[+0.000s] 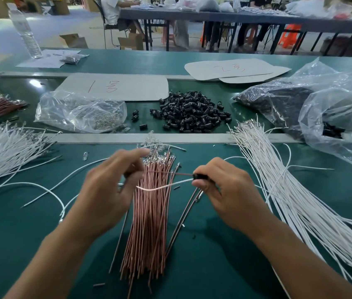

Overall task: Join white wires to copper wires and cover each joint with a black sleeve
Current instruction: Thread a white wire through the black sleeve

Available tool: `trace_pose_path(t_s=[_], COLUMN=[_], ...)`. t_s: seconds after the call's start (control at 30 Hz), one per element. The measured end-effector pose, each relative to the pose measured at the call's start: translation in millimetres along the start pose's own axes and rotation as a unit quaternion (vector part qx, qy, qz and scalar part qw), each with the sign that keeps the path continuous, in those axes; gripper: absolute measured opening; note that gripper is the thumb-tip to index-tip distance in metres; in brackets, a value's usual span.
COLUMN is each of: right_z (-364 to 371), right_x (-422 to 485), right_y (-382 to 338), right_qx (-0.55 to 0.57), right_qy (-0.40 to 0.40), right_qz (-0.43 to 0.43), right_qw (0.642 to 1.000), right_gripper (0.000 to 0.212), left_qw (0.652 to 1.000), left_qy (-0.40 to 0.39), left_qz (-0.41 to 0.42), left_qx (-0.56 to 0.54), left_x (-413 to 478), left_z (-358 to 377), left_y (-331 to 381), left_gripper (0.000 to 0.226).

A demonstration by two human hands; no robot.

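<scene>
Green table (213, 244), crossed by a grey strip, in a workshop; beyond it stand a long dark table (235, 17), seated people and orange stools (290, 35). At the far centre lies a pile of black sleeves (189, 113), between a clear bag of metal rings (80, 113) on the left and a large plastic bag (321, 98) on the right. White wire bundles lie left (4, 147) and right (300, 201); the copper bundle (149, 223) lies near the centre. Right hand (224, 190), fingers curled, grips 1 black sleeve (198, 176). From it a copper wire (181, 174) and a white wire (170, 185) run left to the blurred left hand (110, 190), which pinches their ends above the copper bundle
</scene>
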State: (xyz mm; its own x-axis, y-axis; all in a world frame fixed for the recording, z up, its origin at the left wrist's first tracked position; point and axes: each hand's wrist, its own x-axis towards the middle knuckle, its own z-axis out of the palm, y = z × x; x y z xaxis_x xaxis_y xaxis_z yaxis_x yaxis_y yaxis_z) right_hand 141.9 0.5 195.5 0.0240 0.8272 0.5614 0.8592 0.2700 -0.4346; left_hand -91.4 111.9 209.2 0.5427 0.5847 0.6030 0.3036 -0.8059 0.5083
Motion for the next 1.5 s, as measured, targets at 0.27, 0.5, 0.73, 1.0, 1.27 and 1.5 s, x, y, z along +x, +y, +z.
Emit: trace_pose_path(t_s=[0.27,0.5,0.73,1.0,1.27,1.5], right_z=[-4,16,12,9,8,7], right_x=[3,-5,-4,-1,-1,-1], right_y=[0,-14,-4,-3,2,-1], right_qx=[0.001,0.069,0.194,0.105,0.087,0.079], right_qy=[0.045,-0.061,-0.016,-0.028,-0.018,-0.048], right_qz=[-0.02,-0.057,0.087,0.01,0.011,-0.006], right_qw=[0.999,0.994,0.977,0.994,0.996,0.996], right_gripper=[0.021,0.019,0.021,0.02,0.017,0.024], left_qw=[0.977,0.983,0.979,0.976,0.922,0.956], left_qy=[0.003,-0.168,-0.144,-0.178,-0.171,-0.137], left_qz=[-0.105,-0.065,-0.099,-0.078,-0.205,-0.178], left_qx=[0.187,-0.037,-0.107,-0.094,-0.28,-0.191], left_x=[-2,-7,-11,-11,-10,-14], left_z=[-30,38,28,33,32,34], left_y=[-30,39,22,23,10,8], left_gripper=[0.033,0.041,0.011,0.017,0.058,0.055])
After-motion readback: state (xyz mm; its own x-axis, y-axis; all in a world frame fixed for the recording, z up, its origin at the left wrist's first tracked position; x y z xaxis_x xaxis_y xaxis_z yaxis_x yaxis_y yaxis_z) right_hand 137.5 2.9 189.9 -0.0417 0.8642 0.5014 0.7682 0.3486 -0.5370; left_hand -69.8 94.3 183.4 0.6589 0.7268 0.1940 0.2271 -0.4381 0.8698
